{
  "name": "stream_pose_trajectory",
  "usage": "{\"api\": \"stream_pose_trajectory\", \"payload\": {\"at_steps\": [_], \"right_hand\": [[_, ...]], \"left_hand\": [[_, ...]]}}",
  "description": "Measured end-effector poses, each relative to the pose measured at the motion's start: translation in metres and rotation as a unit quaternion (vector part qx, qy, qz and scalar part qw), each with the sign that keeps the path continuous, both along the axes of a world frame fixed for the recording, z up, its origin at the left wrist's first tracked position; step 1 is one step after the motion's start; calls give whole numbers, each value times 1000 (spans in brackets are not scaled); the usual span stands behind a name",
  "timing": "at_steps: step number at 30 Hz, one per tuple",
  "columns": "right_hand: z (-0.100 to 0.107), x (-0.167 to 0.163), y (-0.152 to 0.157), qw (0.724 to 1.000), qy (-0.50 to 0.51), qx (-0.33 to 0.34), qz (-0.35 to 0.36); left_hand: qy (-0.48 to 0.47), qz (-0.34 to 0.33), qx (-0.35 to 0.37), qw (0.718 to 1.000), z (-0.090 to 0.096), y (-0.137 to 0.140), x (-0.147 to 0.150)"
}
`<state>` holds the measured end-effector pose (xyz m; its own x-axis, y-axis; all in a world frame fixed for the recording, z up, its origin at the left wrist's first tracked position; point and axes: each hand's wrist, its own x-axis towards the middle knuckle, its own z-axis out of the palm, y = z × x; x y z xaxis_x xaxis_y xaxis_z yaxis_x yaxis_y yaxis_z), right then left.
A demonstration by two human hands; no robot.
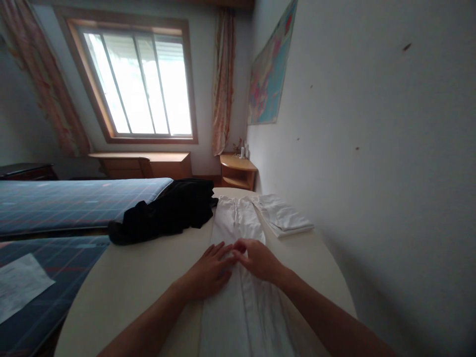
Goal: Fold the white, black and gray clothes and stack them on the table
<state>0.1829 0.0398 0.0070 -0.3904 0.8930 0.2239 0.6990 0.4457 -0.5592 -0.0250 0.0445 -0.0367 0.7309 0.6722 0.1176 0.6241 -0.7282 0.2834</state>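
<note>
Although the coloured poster (pixel 270 77) on the right-hand wall looks like a map, any lettering on it is too small to read, and the faint marks on the paper sheet (pixel 22 282) lying on the plaid mattress (pixel 80 260) at left are just as illegible. Both forearms reach forward from the lower corners and converge over a long white garment (pixel 240 307), which lies lengthwise down the middle of the pale round table (pixel 137 267), its far end gathered. The left hand (pixel 212 271) lies palm down with fingers loosely spread, partly on the cloth. The right hand (pixel 258 258) bends inward beside it, fingers curled and thumb near the index; whether it pinches fabric I cannot tell. Beyond the hands, a black cloth (pixel 167 213) lies left of the garment and a folded white cloth (pixel 286 218) right.
</note>
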Motion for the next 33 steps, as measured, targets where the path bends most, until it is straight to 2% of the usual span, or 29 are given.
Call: {"api": "stream_pose_trajectory", "payload": {"at_steps": [3, 7, 11, 16, 20, 23, 29, 33], "right_hand": [[-8, 4, 44, 995, 6, 5, -99], [-17, -1, 87, 980, -47, 2, -195], [-25, -15, 114, 973, -77, -9, -217], [-34, -24, 130, 970, -97, -1, -223], [-39, -17, 137, 974, -103, 3, -202], [-42, -4, 140, 980, -113, 7, -163], [-40, 20, 138, 986, -153, 35, -63], [-39, 23, 130, 983, -175, 50, -36]], "left_hand": [[18, -10, 0, 1000, 1, -1, 0], [37, -18, -7, 999, 2, -1, -1], [43, -25, -11, 999, 5, -2, -1], [41, -31, -9, 999, 4, -2, -2], [31, -31, 7, 999, -3, -1, -3], [20, -35, 23, 999, -1, -3, 0], [-30, -143, 63, 987, 16, -24, 20], [-26, -200, 111, 973, 11, -40, 37]]}}
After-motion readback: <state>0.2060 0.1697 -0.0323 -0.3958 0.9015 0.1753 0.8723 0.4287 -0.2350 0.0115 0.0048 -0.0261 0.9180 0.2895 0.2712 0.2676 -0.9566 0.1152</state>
